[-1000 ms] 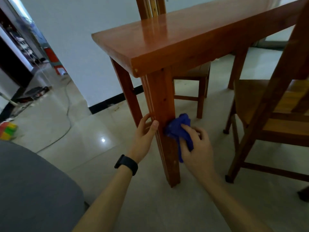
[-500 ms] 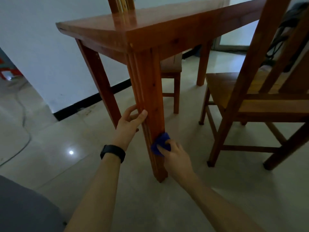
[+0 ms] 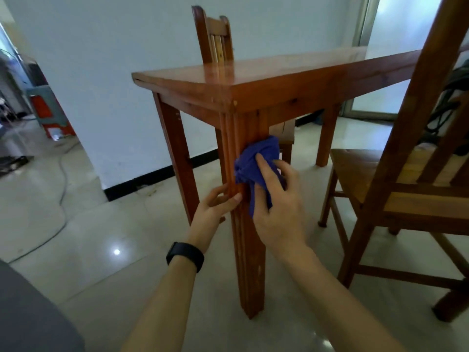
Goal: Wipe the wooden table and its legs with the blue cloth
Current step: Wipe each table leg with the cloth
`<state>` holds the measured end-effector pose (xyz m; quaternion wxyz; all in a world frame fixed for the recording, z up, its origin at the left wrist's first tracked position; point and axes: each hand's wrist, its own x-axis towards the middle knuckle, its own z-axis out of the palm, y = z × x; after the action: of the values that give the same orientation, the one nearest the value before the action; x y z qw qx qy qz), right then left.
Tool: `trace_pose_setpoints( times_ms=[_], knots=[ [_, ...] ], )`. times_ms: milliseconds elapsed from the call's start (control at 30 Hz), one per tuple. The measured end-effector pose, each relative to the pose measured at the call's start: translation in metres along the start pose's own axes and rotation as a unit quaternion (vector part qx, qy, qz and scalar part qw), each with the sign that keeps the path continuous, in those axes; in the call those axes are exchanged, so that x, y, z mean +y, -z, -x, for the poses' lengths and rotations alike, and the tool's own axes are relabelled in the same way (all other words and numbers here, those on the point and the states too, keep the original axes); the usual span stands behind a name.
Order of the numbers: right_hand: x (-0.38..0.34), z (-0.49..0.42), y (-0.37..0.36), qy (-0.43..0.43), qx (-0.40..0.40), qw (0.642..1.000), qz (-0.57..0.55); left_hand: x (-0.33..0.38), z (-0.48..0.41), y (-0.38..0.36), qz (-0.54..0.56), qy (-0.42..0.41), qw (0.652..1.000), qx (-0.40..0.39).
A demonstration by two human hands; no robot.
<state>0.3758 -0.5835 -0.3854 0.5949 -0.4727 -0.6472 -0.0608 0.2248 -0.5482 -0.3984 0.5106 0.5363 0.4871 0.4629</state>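
The wooden table (image 3: 253, 72) stands in front of me, its near corner leg (image 3: 250, 262) running down to the tiled floor. My right hand (image 3: 276, 207) grips a bunched blue cloth (image 3: 256, 161) and presses it against the right face of that leg, just below the tabletop. My left hand (image 3: 215, 207) holds the leg from the left side at about mid height, thumb on the front ridges and fingers wrapped behind. A black band sits on the left wrist.
A wooden chair (image 3: 406, 174) stands close on the right of the leg. Another chair (image 3: 215, 36) is tucked behind the table by the white wall. A cable (image 3: 63, 179) trails over the floor at left; a grey surface (image 3: 30, 313) fills the lower left corner.
My right hand has slid the blue cloth up the leg from near its lower part to just under the tabletop. My left hand keeps its hold on the leg.
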Motion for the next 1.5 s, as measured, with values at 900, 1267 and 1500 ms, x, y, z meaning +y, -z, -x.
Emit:
trace_pose_setpoints(
  times_ms=[900, 1267, 1500],
  knots=[
    [0.089, 0.270, -0.072, -0.590, -0.183, 0.785, -0.032, -0.053, 0.016, -0.036, -0.186, -0.177, 0.956, 0.143],
    [0.051, 0.228, -0.124, -0.401, 0.026, 0.915, -0.031, -0.096, 0.015, -0.053, -0.159, -0.124, 0.959, 0.198],
    [0.111, 0.307, -0.105, -0.614, -0.170, 0.771, -0.023, -0.116, 0.024, -0.051, -0.182, -0.098, 0.962, 0.178]
  ],
)
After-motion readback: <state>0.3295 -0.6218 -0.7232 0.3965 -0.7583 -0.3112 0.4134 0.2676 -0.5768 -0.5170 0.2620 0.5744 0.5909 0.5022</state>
